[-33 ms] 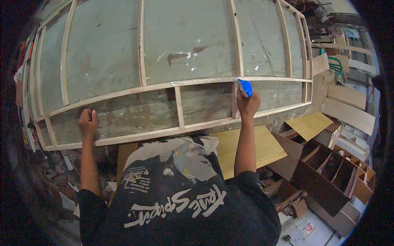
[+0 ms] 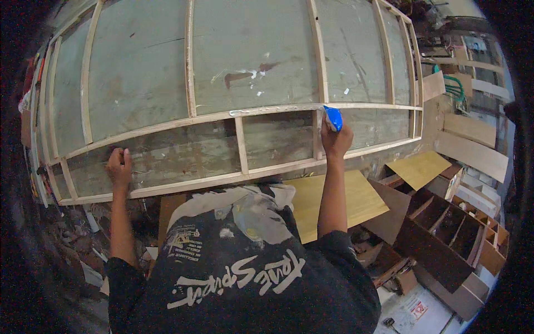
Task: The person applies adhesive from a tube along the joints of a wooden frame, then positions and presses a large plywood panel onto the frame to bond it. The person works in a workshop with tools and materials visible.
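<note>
A blue-and-white squeeze bottle of glue (image 2: 334, 119) is gripped in my right hand (image 2: 338, 140). Its tip meets the long middle rail of a pale wooden frame (image 2: 289, 108), close to where a crosspiece joins. Left of the tip, a whitish wet bead of glue (image 2: 261, 111) runs along that rail. My left hand (image 2: 118, 165) is over the lower left bay of the frame, just beyond the front rail. Its fingers are curled, and whether anything is inside them cannot be seen. Beneath the frame lies a greyish-green sheet (image 2: 150, 67) with white spots and brown smears.
Yellowish boards (image 2: 334, 200) lie at the front right, beside a dark open wooden cabinet (image 2: 439, 234). Loose pale planks (image 2: 473, 147) and a green coiled hose (image 2: 455, 88) are at the far right. Scraps and long strips crowd the left side.
The bottle's tip has shifted very slightly right along the rail with my right hand. My left hand has hardly moved.
</note>
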